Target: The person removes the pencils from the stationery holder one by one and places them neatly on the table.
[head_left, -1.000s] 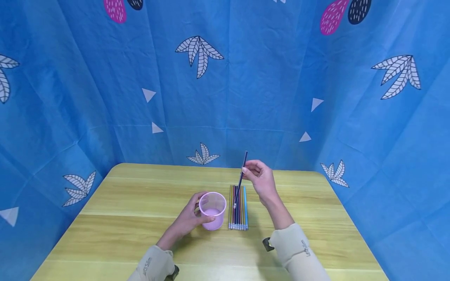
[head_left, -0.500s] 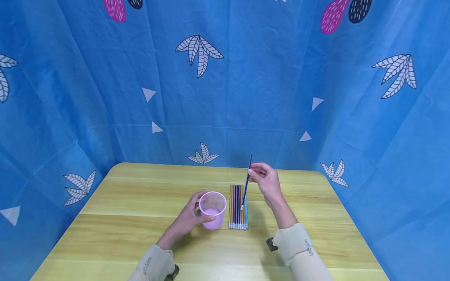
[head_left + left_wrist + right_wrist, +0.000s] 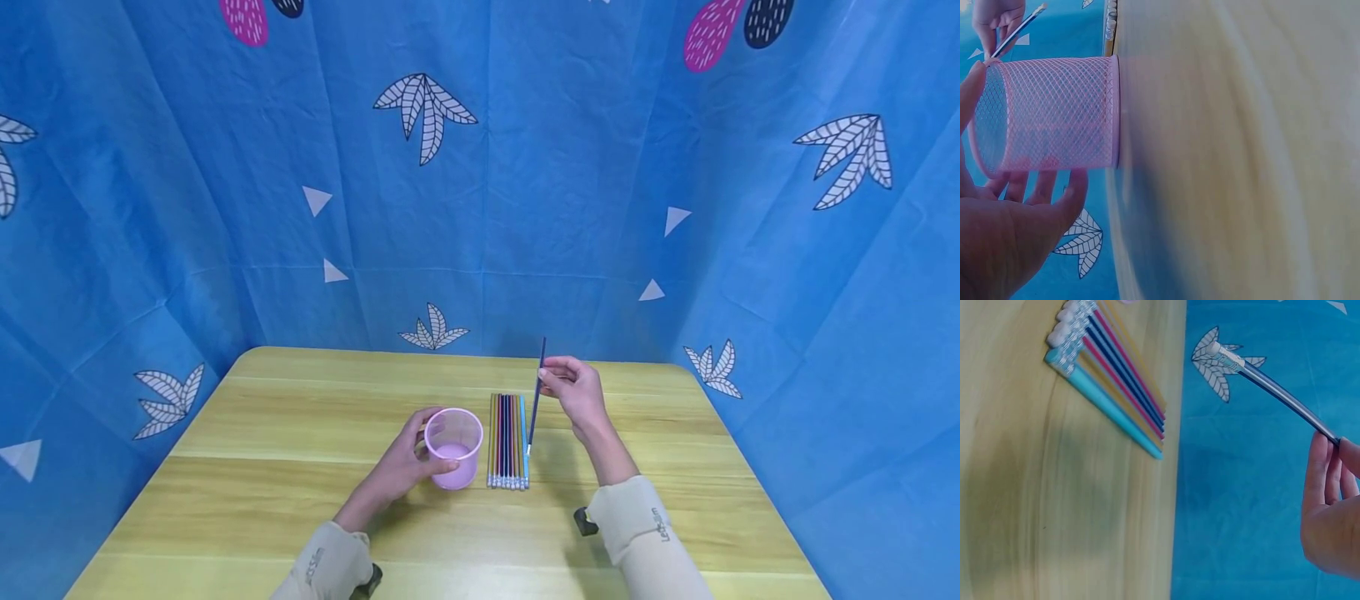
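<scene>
My left hand (image 3: 405, 460) grips a pink mesh pencil cup (image 3: 1060, 112), thumb on the near side and fingers round the far side. The cup stands upright on the table, its inside bare in the head view. My right hand (image 3: 576, 392) pinches a dark blue pencil (image 3: 1285, 397) between thumb and fingertips, held up at a steep tilt with its white eraser end down. That eraser end hangs by the right side of a row of pencils (image 3: 508, 442). The row lies flat just right of the cup, yellow, red, dark blue and light blue, erasers toward me.
The wood-grain table (image 3: 300, 417) reaches back to a blue patterned curtain (image 3: 480, 208), which also hangs on both sides. Both forearms wear pale sleeves (image 3: 637, 525) with a dark strap piece at the wrist.
My right hand has moved right and slightly toward me with the pencil, from over the row to its right side, and the pencil is steeper. My left hand and the cup stay put.
</scene>
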{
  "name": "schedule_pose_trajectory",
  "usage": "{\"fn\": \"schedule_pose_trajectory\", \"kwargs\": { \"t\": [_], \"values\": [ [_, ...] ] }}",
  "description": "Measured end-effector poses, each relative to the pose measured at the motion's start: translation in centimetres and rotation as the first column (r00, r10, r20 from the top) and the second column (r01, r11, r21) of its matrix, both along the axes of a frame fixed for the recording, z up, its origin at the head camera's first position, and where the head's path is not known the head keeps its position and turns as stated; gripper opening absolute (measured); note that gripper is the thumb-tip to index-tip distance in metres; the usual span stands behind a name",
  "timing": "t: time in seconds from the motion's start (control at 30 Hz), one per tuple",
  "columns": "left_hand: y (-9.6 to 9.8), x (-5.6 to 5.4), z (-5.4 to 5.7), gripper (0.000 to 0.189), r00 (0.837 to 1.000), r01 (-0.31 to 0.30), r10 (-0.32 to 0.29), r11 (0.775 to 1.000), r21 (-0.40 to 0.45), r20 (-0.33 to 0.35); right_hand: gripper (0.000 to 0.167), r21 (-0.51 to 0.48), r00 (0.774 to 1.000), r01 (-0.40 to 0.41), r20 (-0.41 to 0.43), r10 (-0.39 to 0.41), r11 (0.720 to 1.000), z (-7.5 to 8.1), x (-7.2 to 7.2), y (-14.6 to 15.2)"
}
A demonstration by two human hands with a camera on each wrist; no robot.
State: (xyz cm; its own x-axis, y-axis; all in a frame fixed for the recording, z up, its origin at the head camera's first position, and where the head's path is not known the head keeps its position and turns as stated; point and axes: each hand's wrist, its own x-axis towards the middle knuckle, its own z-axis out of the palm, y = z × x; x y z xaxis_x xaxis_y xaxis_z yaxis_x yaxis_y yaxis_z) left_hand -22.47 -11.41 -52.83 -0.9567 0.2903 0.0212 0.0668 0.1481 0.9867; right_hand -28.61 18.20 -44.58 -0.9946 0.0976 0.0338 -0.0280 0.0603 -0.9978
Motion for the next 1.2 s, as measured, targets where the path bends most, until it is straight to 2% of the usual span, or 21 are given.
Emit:
{"fn": "schedule_pose_trajectory", "kwargs": {
  "t": [0.17, 0.5, 0.8, 1.03, 1.2],
  "values": [
    [0.0, 0.1, 0.1, 0.092, 1.000, -0.012, 0.012, 1.000, -0.005, 0.020, 0.030, 0.003, 0.999, 0.016, 0.044, -0.016, 1.000, -0.8, -0.2, 0.5],
    [0.0, 0.3, -0.1, 0.093, 1.000, 0.013, -0.013, 1.000, 0.021, -0.007, 0.028, -0.009, 0.989, 0.016, 0.147, -0.015, 1.000, -2.3, -0.4, 1.1],
    [0.1, 0.3, 0.2, 0.093, 1.000, -0.009, 0.009, 1.000, 0.027, 0.018, 0.030, -0.012, 0.984, 0.021, 0.175, -0.019, 1.000, -3.4, -0.5, 1.3],
    [0.1, 0.2, 0.0, 0.092, 1.000, 0.016, -0.016, 0.999, 0.037, 0.003, 0.029, 0.007, 0.977, 0.031, 0.213, -0.031, 1.000, -4.5, -0.5, 1.5],
    [0.1, 0.1, 0.0, 0.091, 1.000, 0.012, -0.012, 0.999, 0.035, 0.006, 0.030, 0.021, 0.973, 0.022, 0.229, -0.026, 1.000, -5.5, -0.6, 1.4]
  ]
}}
